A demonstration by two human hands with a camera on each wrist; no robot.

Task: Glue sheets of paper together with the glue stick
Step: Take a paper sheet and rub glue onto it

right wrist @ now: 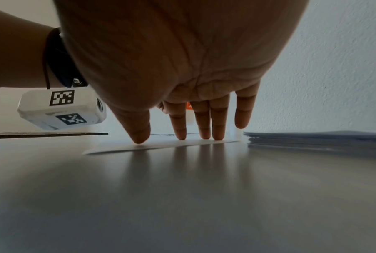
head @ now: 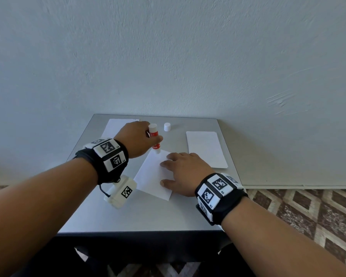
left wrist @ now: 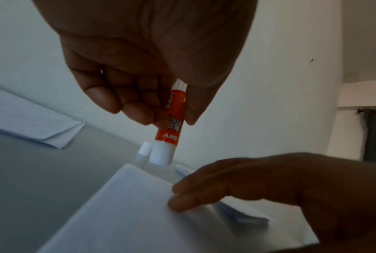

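Head view: three papers (head: 154, 174), one glue stick (head: 154, 138).

Soft, dim daylight throughout — no glare. Head view is sharp, bent at the edges. Wrist views are darker and slightly blurred; finger reflections are thrown on the table (right wrist: 182, 196) — right hand (left wrist: 280, 196) is rendered near-silhouette.

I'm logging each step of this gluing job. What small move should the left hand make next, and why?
Probably lower the glue stick onto the far corner of the sheet and stroke toward the person. The left hand holds it tip-down just above that corner, its cap is off, and the right hand presses the sheet flat.
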